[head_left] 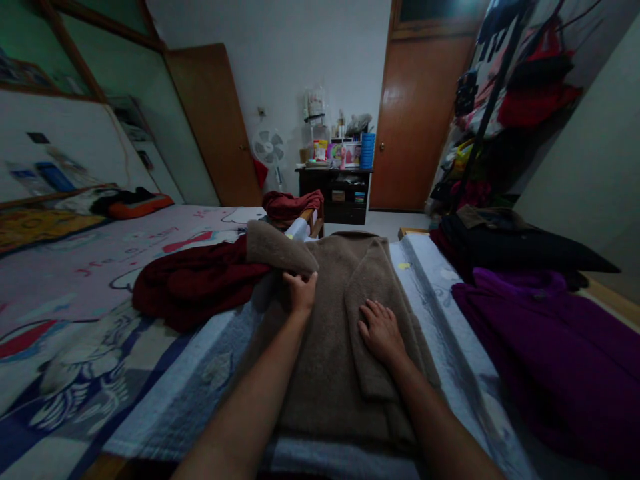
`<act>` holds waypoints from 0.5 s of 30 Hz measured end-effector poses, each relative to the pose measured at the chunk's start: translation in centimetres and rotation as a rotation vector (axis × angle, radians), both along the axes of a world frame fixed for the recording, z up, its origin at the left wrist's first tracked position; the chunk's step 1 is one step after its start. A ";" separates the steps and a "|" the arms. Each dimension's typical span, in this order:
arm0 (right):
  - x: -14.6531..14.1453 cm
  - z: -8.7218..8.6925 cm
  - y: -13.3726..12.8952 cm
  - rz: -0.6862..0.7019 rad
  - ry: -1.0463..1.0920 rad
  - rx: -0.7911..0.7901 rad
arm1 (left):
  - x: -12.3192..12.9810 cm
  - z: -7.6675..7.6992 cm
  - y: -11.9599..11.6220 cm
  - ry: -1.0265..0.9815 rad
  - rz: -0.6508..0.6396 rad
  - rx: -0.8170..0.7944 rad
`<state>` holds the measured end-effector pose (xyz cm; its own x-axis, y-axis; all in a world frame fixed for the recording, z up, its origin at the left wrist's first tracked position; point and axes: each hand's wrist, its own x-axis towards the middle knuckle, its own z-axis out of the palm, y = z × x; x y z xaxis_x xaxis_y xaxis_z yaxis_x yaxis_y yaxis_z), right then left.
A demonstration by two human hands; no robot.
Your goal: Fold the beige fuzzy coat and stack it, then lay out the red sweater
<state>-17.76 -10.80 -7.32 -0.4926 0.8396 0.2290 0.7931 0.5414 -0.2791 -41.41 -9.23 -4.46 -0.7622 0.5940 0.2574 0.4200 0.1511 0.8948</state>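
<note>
A brown sweater (327,340) lies spread on the bed in front of me, its right sleeve (367,340) folded in over the body. My right hand (383,330) rests flat on that sleeve with the fingers stretched out. At the upper left, my left hand (301,292) pinches the end of the other sleeve (280,247), which is bent across toward the sweater's middle. The far end of this left sleeve lies over a dark red garment (195,283) beside the sweater.
To the right lie a folded purple garment (550,360) and dark folded clothes (515,243). A patterned bedspread (125,267) covers the left side. Beyond the bed are a red cloth (293,203), a black cabinet (333,193), a fan (270,147) and a wooden door (417,127).
</note>
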 end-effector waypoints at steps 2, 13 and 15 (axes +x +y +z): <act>0.0 0.0 0.0 0.001 0.010 -0.003 | 0.5 -1.0 -0.4 0.120 -0.050 -0.193; 0.8 -1.6 1.3 -0.031 0.505 -0.108 | 3.7 -2.1 -3.1 0.487 -0.423 -0.512; 1.1 -1.7 1.7 -0.095 0.679 -0.154 | 4.3 -1.7 -3.7 0.577 -0.477 -0.510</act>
